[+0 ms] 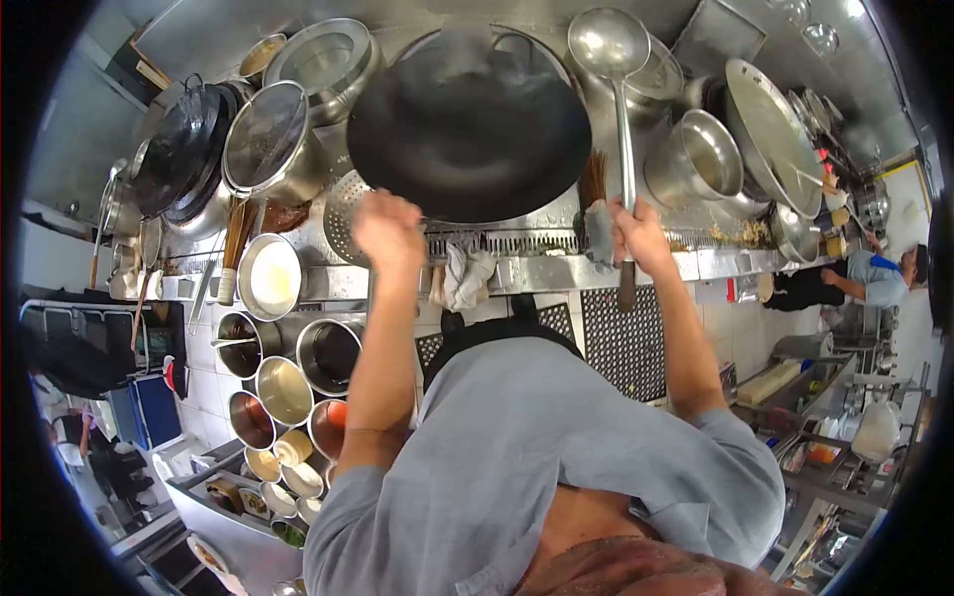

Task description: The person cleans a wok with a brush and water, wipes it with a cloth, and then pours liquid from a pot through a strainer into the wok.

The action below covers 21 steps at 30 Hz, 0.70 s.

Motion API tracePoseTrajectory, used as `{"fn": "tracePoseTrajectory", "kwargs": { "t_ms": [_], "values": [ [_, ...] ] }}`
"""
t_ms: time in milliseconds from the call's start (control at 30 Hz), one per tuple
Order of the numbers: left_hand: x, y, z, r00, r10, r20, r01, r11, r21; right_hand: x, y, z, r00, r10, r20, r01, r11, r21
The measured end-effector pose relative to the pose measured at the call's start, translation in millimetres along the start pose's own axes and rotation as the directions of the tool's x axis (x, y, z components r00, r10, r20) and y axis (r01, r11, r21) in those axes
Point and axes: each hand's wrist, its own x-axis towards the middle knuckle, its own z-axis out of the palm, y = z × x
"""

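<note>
My right hand (641, 235) is closed round the handle of a long steel ladle (624, 139). Its bowl is up beyond the stove's front strip, right of the wok, and its dark grip end points back toward me. A large black wok (472, 139) sits on the burner ahead, with a dark, bare inner surface. At the wok's near left edge my left hand (389, 233) is balled into a fist, slightly blurred; I cannot tell what is in it. Partly behind that fist lies a perforated skimmer (346, 214). A crumpled white cloth (465, 276) rests on the front ledge.
A strainer over a pot (268, 139), stacked dark woks (179, 149) and a bamboo brush (234, 248) are at left. Sauce pots (283, 390) cluster beside my left arm. A steel pot (696, 159) and a wide pan (770, 129) stand at right. Another person (884, 281) is farther right.
</note>
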Motion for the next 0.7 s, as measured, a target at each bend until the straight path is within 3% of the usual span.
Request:
{"fn": "tracePoseTrajectory", "kwargs": {
  "t_ms": [33, 67, 100, 133, 167, 200, 267, 433, 567, 633, 700],
  "values": [
    [-13.8, -22.4, 7.3, 0.997, -0.031, -0.069, 0.028, 0.999, -0.034, 1.0, -1.5, 1.8, 0.995, -0.064, -0.076, 0.056, 0.992, -0.109],
    [-18.7, -50.2, 5.1, 1.0, -0.018, -0.008, 0.018, 1.0, -0.003, -3.2, 1.8, 2.2, 0.981, -0.122, -0.151, 0.088, 0.972, -0.217],
    [-37.6, -66.0, 19.3, 0.997, 0.068, 0.047, -0.075, 0.986, 0.148, 7.2, -0.3, -0.2, 0.957, -0.249, -0.151, 0.209, 0.948, -0.24],
    [-39.2, -80.8, 25.1, 0.994, -0.085, 0.062, 0.092, 0.99, -0.11, 14.9, -5.3, -1.9, 0.939, -0.322, -0.123, 0.292, 0.933, -0.211],
    [-40.7, -95.6, 32.3, 0.993, -0.087, 0.076, 0.092, 0.993, -0.067, 0.5, -23.2, 15.5, 0.955, -0.258, -0.145, 0.275, 0.955, 0.114],
    [-41.7, -106.2, 36.7, 0.987, -0.116, 0.107, 0.122, 0.992, -0.045, -17.0, -39.4, 33.7, 0.97, -0.196, -0.141, 0.238, 0.873, 0.426],
    [-40.7, -125.3, 53.0, 0.979, -0.151, 0.139, 0.152, 0.988, 0.008, -12.7, 1.4, 35.1, 0.997, -0.076, 0.009, 0.068, 0.939, 0.338],
    [-23.3, -149.3, 69.0, 0.96, -0.249, 0.129, 0.233, 0.964, 0.124, -1.0, -19.3, 52.7, 0.993, -0.112, -0.033, 0.113, 0.993, 0.019],
    [-23.5, -146.0, 73.3, 0.95, -0.296, 0.102, 0.284, 0.951, 0.12, 54.5, -25.0, 58.8, 0.981, -0.19, 0.047, 0.192, 0.979, -0.068],
    [-21.8, -148.1, 71.1, 0.948, -0.3, 0.106, 0.285, 0.949, 0.132, 78.4, -30.7, 67.6, 0.982, -0.173, 0.071, 0.184, 0.962, -0.199],
    [-18.7, -146.9, 70.9, 0.95, -0.292, 0.109, 0.276, 0.951, 0.139, 94.4, -35.5, 78.3, 0.984, -0.173, 0.049, 0.178, 0.97, -0.163]
  ]
}}
